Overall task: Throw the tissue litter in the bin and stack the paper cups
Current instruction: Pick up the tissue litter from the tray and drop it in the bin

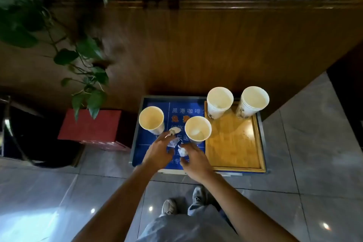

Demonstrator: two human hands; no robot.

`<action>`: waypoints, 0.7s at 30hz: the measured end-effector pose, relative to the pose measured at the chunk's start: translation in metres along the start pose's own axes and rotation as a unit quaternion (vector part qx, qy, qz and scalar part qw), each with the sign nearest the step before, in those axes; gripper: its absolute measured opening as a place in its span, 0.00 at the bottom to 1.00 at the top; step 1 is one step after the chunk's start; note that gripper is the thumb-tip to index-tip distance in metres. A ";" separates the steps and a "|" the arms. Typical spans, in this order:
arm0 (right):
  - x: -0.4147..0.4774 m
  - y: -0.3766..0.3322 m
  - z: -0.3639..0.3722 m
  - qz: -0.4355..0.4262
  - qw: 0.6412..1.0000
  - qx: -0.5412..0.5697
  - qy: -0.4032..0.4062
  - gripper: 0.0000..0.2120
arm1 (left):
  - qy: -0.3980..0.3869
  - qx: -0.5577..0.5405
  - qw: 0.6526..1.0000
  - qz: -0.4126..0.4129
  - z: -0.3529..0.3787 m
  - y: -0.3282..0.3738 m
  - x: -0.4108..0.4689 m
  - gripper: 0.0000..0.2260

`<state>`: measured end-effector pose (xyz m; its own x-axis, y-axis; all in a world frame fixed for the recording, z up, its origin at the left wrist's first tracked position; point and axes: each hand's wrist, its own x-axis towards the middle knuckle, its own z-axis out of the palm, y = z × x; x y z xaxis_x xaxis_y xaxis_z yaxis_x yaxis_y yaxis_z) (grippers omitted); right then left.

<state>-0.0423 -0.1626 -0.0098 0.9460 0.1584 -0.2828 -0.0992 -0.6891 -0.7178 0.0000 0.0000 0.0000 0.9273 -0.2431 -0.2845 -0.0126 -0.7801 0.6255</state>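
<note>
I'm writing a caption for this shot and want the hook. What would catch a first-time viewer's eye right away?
Four white paper cups, upright and open: two on the blue mat, the left one and the nearer one, and two at the far end of the wooden tray, at and. Next, the left hand and right hand reaching over crumpled tissue bits between the mat cups.

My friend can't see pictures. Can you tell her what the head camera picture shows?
Seen from above, a person's left hand and right hand reach for crumpled tissue bits on a blue mat between two upright paper cups. Two more cup stacks stand at the far end of a wooden tray to the right.
</note>
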 end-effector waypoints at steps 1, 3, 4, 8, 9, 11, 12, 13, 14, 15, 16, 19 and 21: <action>0.003 -0.002 0.001 -0.007 1.000 -0.005 0.002 0.22 | -0.006 0.003 1.000 0.013 0.000 0.002 0.006 0.25; 0.008 -0.008 -0.001 -0.007 1.000 -0.024 -0.008 0.24 | -0.029 0.031 0.999 0.024 -0.003 0.008 0.015 0.26; 0.009 -0.012 -0.003 0.001 0.999 -0.034 -0.016 0.25 | -0.046 0.050 0.997 0.020 -0.005 0.012 0.020 0.26; 0.010 -0.009 0.006 0.016 0.993 -0.110 -0.033 0.23 | -0.082 0.100 0.992 -0.008 0.004 0.008 0.021 0.30; 0.007 -0.008 0.010 0.017 0.992 -0.124 -0.031 0.21 | -0.078 0.106 0.991 -0.008 0.006 0.005 0.018 0.29; 0.004 -0.007 0.014 0.022 0.990 -0.138 -0.021 0.18 | -0.073 0.128 0.989 -0.018 0.008 -0.002 0.011 0.28; 0.002 -0.007 0.016 0.025 0.990 -0.139 -0.017 0.17 | -0.075 0.133 0.988 -0.034 0.008 -0.005 0.007 0.28; 0.001 -0.006 0.017 0.028 0.990 -0.140 -0.014 0.16 | -0.076 0.131 0.987 -0.054 0.008 -0.009 0.004 0.27; -0.001 -0.006 0.017 0.029 0.989 -0.142 -0.011 0.15 | -0.074 0.123 0.987 -0.068 0.008 -0.012 0.000 0.26; -0.004 -0.007 0.017 0.032 0.989 -0.145 -0.009 0.13 | -0.070 0.114 0.988 -0.074 0.008 -0.015 -0.003 0.22; -0.007 -0.006 0.017 0.033 0.989 -0.142 -0.005 0.12 | -0.069 0.103 0.989 -0.074 0.007 -0.019 -0.006 0.18; -0.020 -0.010 0.017 0.049 0.991 -0.121 0.018 0.09 | -0.075 0.099 0.990 -0.060 0.003 -0.028 -0.017 0.13; -0.030 -0.012 0.019 0.068 0.992 -0.097 0.036 0.09 | -0.063 0.072 0.995 -0.041 0.000 -0.033 -0.024 0.11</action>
<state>-0.0751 -0.1459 -0.0048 0.9484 0.0093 -0.3169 -0.1716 -0.8254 -0.5379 -0.0220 0.0318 -0.0139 0.8732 -0.2378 -0.4254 0.0004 -0.8725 0.4886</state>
